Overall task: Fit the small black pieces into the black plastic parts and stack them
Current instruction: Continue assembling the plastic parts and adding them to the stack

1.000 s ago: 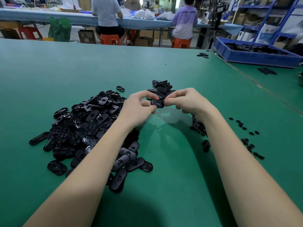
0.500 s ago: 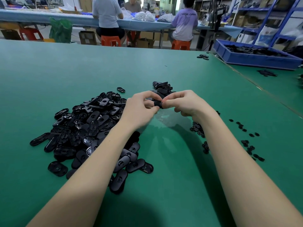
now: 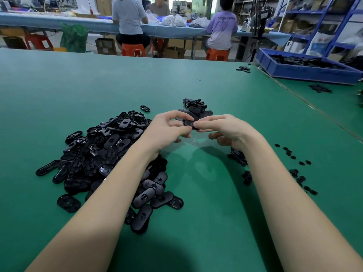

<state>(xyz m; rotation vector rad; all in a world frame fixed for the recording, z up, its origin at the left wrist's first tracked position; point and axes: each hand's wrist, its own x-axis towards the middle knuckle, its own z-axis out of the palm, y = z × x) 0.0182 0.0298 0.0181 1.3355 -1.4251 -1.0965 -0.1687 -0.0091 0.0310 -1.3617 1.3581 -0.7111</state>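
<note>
Both hands meet above the green table (image 3: 196,222) around one black oval plastic part (image 3: 189,123). My left hand (image 3: 169,130) pinches its left end and my right hand (image 3: 225,130) pinches its right end with thumb and forefinger. A large heap of black oval parts (image 3: 104,154) lies to the left, partly under my left forearm. Behind the hands stands a small stack of parts (image 3: 196,107). Small black pieces (image 3: 294,171) are scattered on the right, and more small pieces (image 3: 238,157) lie beside my right wrist.
A blue bin (image 3: 306,72) of black parts sits at the far right on the adjoining table, with loose parts (image 3: 243,68) near it. Several people sit on orange stools at a blue-covered bench (image 3: 172,30) beyond the table's far edge.
Both hands stay together on the same part and have lifted slightly away from me. My right hand's fingers have shifted along the part's right end.
</note>
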